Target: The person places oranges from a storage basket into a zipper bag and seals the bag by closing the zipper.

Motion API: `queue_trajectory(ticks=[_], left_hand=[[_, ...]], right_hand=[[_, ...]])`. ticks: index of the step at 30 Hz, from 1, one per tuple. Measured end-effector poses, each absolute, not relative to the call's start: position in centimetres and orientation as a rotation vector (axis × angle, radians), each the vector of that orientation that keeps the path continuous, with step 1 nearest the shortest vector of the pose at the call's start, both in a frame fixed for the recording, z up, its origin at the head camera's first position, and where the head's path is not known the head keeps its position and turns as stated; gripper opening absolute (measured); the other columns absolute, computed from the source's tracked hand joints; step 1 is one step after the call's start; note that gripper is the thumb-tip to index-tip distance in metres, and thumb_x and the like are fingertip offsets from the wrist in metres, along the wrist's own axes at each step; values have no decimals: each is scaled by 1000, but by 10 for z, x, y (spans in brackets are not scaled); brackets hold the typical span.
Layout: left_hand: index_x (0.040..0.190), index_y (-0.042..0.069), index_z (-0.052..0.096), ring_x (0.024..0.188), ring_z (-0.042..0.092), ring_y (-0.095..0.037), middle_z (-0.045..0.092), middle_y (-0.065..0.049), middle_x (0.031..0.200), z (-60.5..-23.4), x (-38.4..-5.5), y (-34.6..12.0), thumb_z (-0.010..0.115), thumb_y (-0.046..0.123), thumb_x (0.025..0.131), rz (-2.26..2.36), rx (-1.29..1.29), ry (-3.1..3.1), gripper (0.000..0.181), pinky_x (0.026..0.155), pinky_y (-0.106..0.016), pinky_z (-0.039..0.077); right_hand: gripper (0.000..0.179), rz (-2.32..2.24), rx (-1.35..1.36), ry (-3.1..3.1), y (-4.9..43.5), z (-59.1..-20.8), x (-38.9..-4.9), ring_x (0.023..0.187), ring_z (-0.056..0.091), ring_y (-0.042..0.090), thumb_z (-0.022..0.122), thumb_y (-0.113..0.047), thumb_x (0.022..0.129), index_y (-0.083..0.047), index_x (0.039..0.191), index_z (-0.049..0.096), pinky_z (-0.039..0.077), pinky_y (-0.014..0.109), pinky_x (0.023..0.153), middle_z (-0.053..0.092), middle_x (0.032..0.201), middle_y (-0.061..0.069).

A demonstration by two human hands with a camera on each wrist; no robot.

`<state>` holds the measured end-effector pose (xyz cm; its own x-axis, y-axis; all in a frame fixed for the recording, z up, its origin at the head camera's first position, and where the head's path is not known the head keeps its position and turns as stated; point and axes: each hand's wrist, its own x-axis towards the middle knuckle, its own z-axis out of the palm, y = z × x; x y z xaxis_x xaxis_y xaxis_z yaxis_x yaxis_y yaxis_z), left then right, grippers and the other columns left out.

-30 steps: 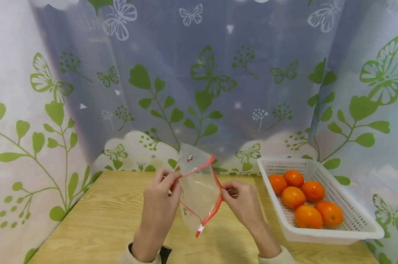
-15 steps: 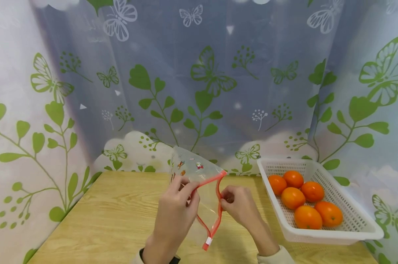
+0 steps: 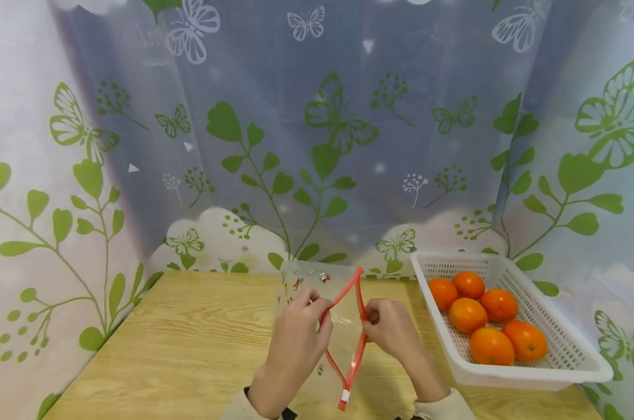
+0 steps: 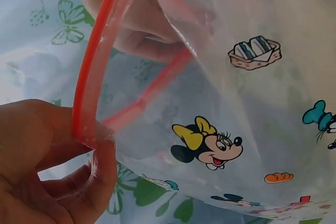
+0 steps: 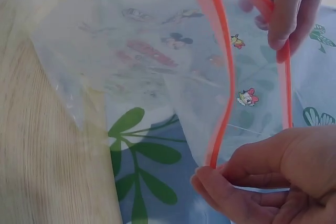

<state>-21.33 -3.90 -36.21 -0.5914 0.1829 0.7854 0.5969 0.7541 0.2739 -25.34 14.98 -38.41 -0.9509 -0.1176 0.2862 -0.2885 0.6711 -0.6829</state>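
A clear zip bag (image 3: 343, 321) with a red zipper rim and small cartoon prints hangs between both hands, its mouth spread into a diamond. My left hand (image 3: 299, 344) pinches the left side of the rim between thumb and fingers. On the opposite side, my right hand (image 3: 393, 329) pinches the other edge. The white slider (image 3: 345, 396) sits at the near corner of the zipper. In the left wrist view, a cartoon mouse head and a food basket show on the bag (image 4: 252, 103). Nothing is visible inside the bag.
To the right stands a white plastic basket (image 3: 537, 373) with several orange round fruits (image 3: 468, 315) in it. Everything rests on a wood-grain table (image 3: 191, 338). A patterned curtain (image 3: 275, 116) with leaves and butterflies encloses the back and sides.
Both hands have shifted with the bag, the left one clearly rightward and the right one slightly. The bag's far end has dropped lower, and its slider corner has moved right and down.
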Motion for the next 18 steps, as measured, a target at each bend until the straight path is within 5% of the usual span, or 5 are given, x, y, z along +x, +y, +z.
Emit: queue_trajectory(ticks=[8, 18], left_hand=[[91, 4, 79, 77, 64, -17, 62, -6, 91, -350, -203, -42, 76, -9, 81, -639, -615, -1937, 17, 61, -23, 58], [91, 3, 79, 76, 63, -12, 59, -5, 90, -349, -195, -31, 77, -9, 79, -664, -725, -1842, 17, 62, -14, 55]], right_hand=[[11, 1250, 531, -2588, 134, -385, -254, 61, 67, 12, 68, 10, 86, 1, 82, 71, 57, 16, 53, 73, 73, 10], [14, 1209, 597, -2618, 133, -386, -252, 54, 59, 5, 65, 9, 83, -1, 78, 73, 51, 18, 49, 69, 64, 3]])
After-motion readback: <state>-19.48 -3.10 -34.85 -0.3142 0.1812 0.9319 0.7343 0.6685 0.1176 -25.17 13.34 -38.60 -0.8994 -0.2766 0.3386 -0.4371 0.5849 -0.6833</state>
